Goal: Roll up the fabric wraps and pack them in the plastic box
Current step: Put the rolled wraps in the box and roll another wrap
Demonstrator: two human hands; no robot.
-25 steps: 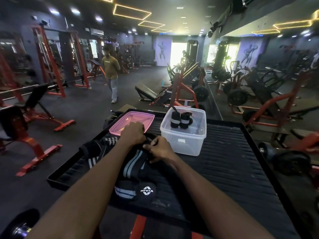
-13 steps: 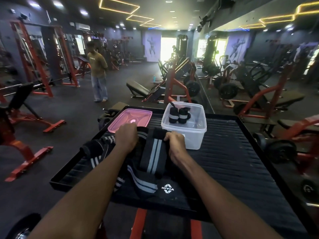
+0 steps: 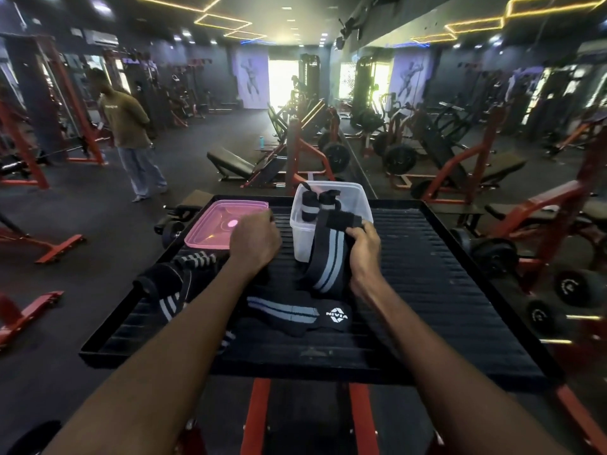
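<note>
At the far edge of the ribbed black platform [image 3: 443, 290], my right hand [image 3: 364, 247] grasps the top end of a striped wrap [image 3: 325, 261] and lifts it in front of the clear plastic box [image 3: 358, 205], seemingly to pull the band straight for rolling, its logo end trailing flat toward the near edge. My left hand [image 3: 254, 241] hangs clenched just above the platform beside the pink lid [image 3: 213, 229]; whether it pinches any fabric I cannot tell. Two rolled wraps [image 3: 308, 205] already stand upright in the box, and more loose wraps [image 3: 170, 284] lie bunched by the left edge.
</note>
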